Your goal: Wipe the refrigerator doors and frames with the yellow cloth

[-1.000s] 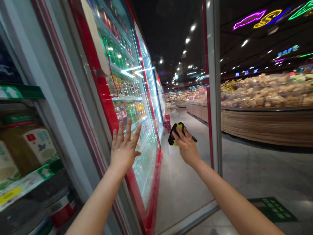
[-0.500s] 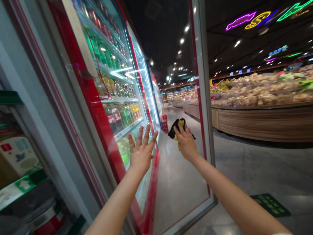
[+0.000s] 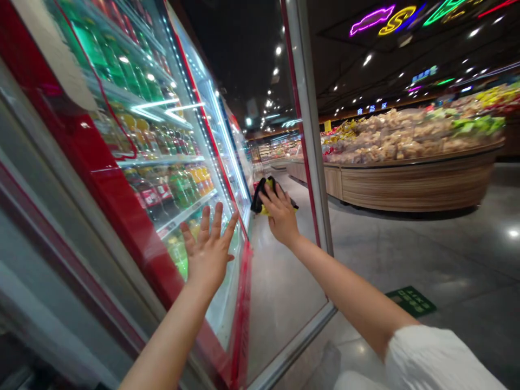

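Head view: left hand (image 3: 208, 252), open, fingers spread, holding nothing, at the glass of a drinks cooler (image 3: 109, 181); contact cannot be told. Right hand (image 3: 281, 218), fingers curled, grips a black-and-yellow cloth (image 3: 263, 196), bunched just under its fingertips.

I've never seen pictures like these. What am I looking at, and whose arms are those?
These come from a camera worn on a person's head, looking forward and down, so the arms are that person's own. They are in a supermarket aisle. The left hand is spread open at the glass door of a drinks cooler, with bottles on shelves behind it. The right hand holds a black and yellow cloth. Further off, a wooden-sided counter is piled with bagged goods.
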The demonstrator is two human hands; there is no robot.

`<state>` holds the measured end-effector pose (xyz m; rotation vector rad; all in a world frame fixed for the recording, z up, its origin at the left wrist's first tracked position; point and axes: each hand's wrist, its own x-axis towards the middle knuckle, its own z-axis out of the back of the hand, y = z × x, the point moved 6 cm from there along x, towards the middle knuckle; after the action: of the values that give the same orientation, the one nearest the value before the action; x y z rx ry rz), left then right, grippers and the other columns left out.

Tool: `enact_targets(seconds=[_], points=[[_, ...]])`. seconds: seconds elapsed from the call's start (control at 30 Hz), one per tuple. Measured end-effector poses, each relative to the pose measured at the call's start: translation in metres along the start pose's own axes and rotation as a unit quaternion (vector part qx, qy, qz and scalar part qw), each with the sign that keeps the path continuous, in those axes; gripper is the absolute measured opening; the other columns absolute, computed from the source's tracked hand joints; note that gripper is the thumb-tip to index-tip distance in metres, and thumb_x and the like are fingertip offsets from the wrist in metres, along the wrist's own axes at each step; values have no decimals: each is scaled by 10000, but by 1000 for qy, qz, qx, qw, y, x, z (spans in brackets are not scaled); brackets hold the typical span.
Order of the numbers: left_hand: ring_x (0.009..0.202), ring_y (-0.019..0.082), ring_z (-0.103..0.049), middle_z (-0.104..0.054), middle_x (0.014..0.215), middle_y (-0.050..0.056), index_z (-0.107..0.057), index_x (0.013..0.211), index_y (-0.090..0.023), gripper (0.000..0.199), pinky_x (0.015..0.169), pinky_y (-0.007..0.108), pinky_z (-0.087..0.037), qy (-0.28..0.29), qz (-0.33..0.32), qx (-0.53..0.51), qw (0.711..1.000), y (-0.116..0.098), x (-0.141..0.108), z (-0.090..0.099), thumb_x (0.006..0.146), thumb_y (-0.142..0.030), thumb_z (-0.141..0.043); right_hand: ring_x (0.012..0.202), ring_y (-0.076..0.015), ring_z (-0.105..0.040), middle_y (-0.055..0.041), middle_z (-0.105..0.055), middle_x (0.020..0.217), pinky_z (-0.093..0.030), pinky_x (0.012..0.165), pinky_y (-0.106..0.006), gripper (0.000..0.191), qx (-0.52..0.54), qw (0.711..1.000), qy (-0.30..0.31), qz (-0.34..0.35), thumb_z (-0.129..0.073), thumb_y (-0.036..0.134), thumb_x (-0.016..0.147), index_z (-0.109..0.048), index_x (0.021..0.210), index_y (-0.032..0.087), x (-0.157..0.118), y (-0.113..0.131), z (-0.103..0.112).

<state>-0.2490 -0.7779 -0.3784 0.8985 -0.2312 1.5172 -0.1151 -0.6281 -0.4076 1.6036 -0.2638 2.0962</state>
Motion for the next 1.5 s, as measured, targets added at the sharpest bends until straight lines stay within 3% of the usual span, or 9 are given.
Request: enact_targets(seconds=[0.13, 0.27, 0.4, 0.53, 0.77, 1.0, 1.07, 1.3, 1.5], points=[[1568, 330, 63, 32, 1685, 61, 47, 1538, -433, 1390, 1158, 688, 171, 3, 5, 0, 1000, 2, 1, -3, 598, -168, -943, 1583, -237, -107, -94, -278, 1679, -230, 1253, -546, 688, 12, 981, -90, -174, -380, 66, 897, -348, 1573, 189, -27, -54, 4], [1569, 329, 55, 14, 1688, 60, 29, 1536, -436, 1354, 1161, 684, 171, 10, 8, -1, 1000, 3, 2, -4, 617, -200, -937, 1580, -275, -123, -139, -250, 1682, -246, 1235, -587, 678, 26, 974, -88, -208, -402, 131, 927, -282, 1593, 166, -77, -51, -18], [1565, 331, 68, 23, 1689, 62, 12, 1546, -430, 1318, 1161, 678, 171, 29, 9, 1, 1000, 4, 3, -5, 643, -225, -925, 1578, -249, -140, -77, -282, 1679, -237, 1255, -528, 719, 25, 993, -36, -110, -449, 99, 862, -354, 1566, 217, -39, -51, -13], [1561, 336, 89, 56, 1687, 61, 52, 1556, -422, 1316, 1152, 692, 167, 32, 5, -1, 999, 2, 3, -5, 674, -225, -904, 1561, -257, -190, -103, -296, 1670, -259, 1247, -488, 662, -18, 985, -53, -163, -440, 153, 900, -366, 1558, 160, -15, -100, 13], [1557, 352, 51, 42, 1693, 49, 138, 1544, -458, 1384, 1151, 707, 154, -17, -26, -35, 999, 2, 1, -3, 668, -187, -897, 1428, -294, -363, -127, -373, 1630, -360, 1167, -474, 676, -111, 968, -4, -224, -508, 148, 870, -408, 1538, 154, -131, -113, -8], [1562, 331, 39, 19, 1695, 42, 102, 1553, -457, 1378, 1176, 669, 150, -26, -25, -39, 999, 5, -1, -5, 655, -178, -906, 1391, -303, -388, -77, -327, 1657, -377, 1135, -496, 712, -111, 967, -49, -223, -463, 133, 872, -366, 1570, 236, -25, -126, 7], [1562, 329, 38, 19, 1696, 35, 107, 1548, -463, 1368, 1179, 671, 142, -25, -23, -40, 999, 5, -1, -6, 666, -183, -900, 1424, -305, -366, -51, -299, 1672, -385, 1130, -502, 725, -117, 965, -54, -229, -451, 134, 877, -340, 1581, 266, -22, -126, 7], [1564, 333, 13, 30, 1686, 42, 120, 1540, -460, 1359, 1180, 693, 120, -25, -25, -26, 999, 6, -2, -6, 678, -192, -896, 1457, -287, -400, -112, -348, 1644, -394, 1168, -472, 825, -100, 973, -39, -202, -473, 71, 805, -297, 1600, 209, -172, -115, -24], [1560, 330, 7, 27, 1682, 43, 117, 1531, -457, 1328, 1186, 683, 119, -18, -17, -23, 999, 6, -2, -6, 697, -193, -882, 1543, -274, -253, -127, -274, 1675, -345, 1194, -540, 839, -49, 968, -104, -221, -432, 99, 845, -169, 1633, 214, -101, -108, -25]])
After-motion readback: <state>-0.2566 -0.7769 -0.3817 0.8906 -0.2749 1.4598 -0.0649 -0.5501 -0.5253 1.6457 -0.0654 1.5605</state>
